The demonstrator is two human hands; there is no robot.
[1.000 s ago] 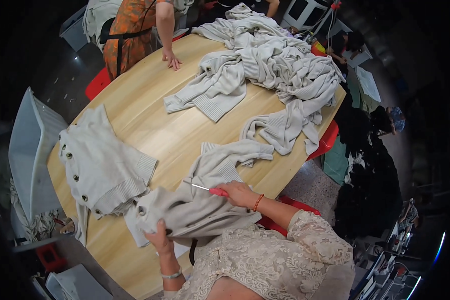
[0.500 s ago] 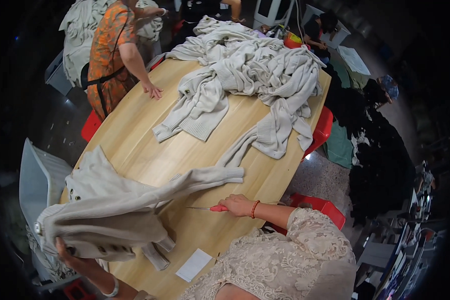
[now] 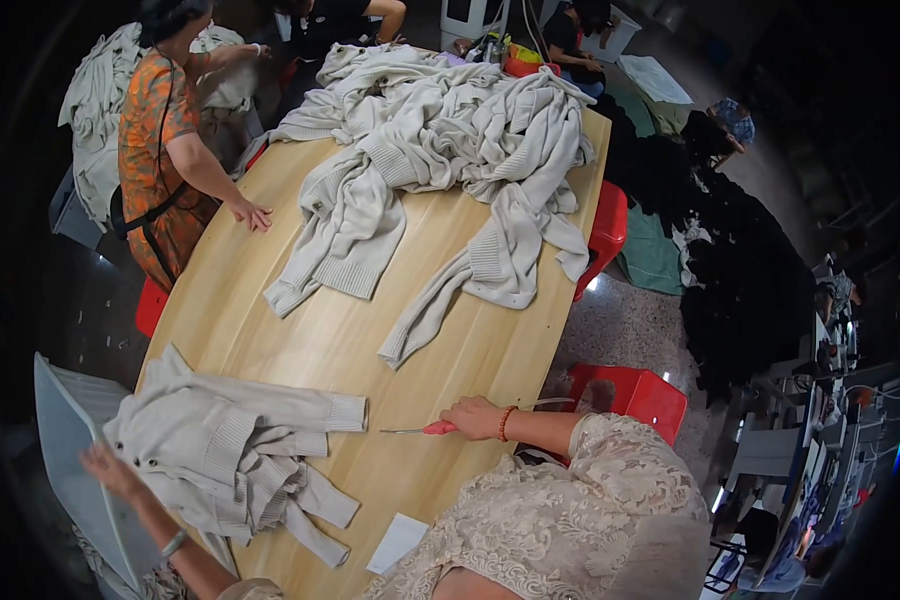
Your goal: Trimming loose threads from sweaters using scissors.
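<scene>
One pair of red-handled scissors [image 3: 420, 429] is lying along the bench [image 3: 300, 350], blades pointing toward the person's left, gripped by the closed right hand [image 3: 475, 418]. The left hand [image 3: 110, 468], fingers spread open, is touching one crumpled grey cardigan [image 3: 225, 450] at the bench's left edge.

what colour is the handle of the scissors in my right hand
Red, or pinkish red; the scissors show best in the head view, under the right hand.
</scene>
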